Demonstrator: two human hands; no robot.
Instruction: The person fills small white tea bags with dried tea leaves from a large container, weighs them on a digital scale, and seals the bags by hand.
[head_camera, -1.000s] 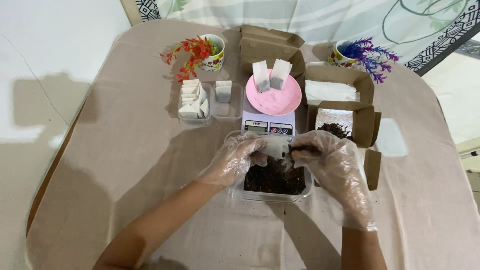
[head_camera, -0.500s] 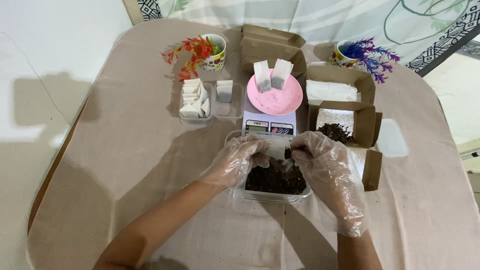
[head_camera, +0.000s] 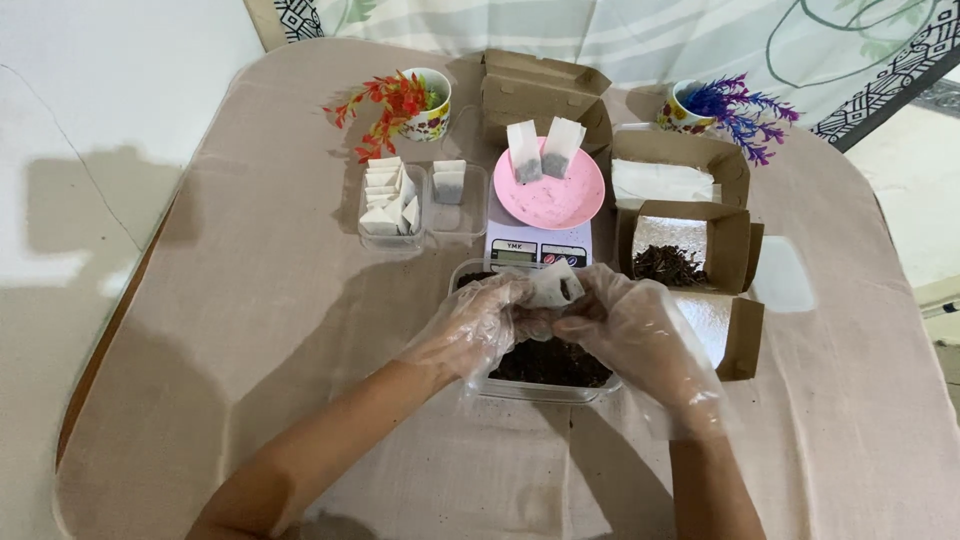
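Both of my hands wear thin clear plastic gloves. My left hand (head_camera: 478, 322) and my right hand (head_camera: 625, 330) meet over a clear plastic tub (head_camera: 545, 388) of dark loose tea. Together they pinch a small white paper tea bag (head_camera: 556, 286), held upright with its mouth upward and dark tea showing inside. Just behind them stands a white digital kitchen scale (head_camera: 537, 251) carrying a pink plate (head_camera: 556, 200). Two filled tea bags (head_camera: 541, 150) stand on that plate.
A clear two-part tray (head_camera: 421, 234) holds folded empty bags at the left. Brown cardboard boxes (head_camera: 688, 245) sit at the right, one with dark tea, one with white paper. Another brown box (head_camera: 540, 90) and two cups of artificial flowers (head_camera: 408, 105) stand at the back.
The tea bag has risen from tub level and turned upright. My right hand slid left and closed onto the bag beside my left.
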